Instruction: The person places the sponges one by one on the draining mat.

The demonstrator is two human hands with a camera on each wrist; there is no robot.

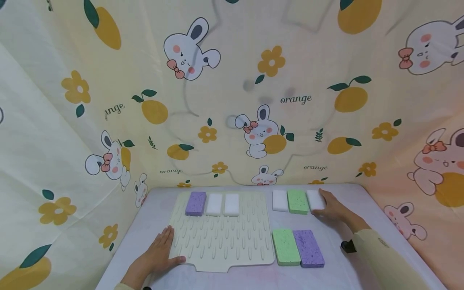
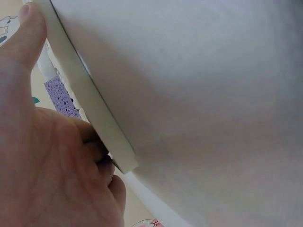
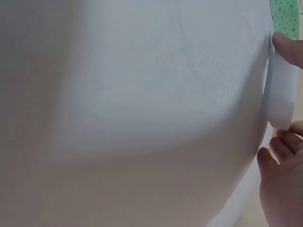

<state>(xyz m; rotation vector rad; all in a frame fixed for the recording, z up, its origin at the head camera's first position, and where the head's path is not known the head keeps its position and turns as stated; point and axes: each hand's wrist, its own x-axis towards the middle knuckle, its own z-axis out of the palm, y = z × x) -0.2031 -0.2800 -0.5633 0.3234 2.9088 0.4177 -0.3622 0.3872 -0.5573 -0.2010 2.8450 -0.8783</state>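
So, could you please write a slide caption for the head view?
Left hand touching a ridged board bearing three sponges, right hand gripping the rightmost white sponge in the back row.

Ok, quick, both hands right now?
Left hand: open, touching the cream, ridged rectangular board at its left edge.
Right hand: closed on a white rectangular sponge, thumb and fingers at opposite ends.

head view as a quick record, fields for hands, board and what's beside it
left hand: touches the board at its near-left corner
right hand: holds the far-right white block
on board, left to right: far purple sponge, first white block, second white block
right of board, far row: third white block, far green sponge, held block
right of board, near: near green sponge, near purple sponge
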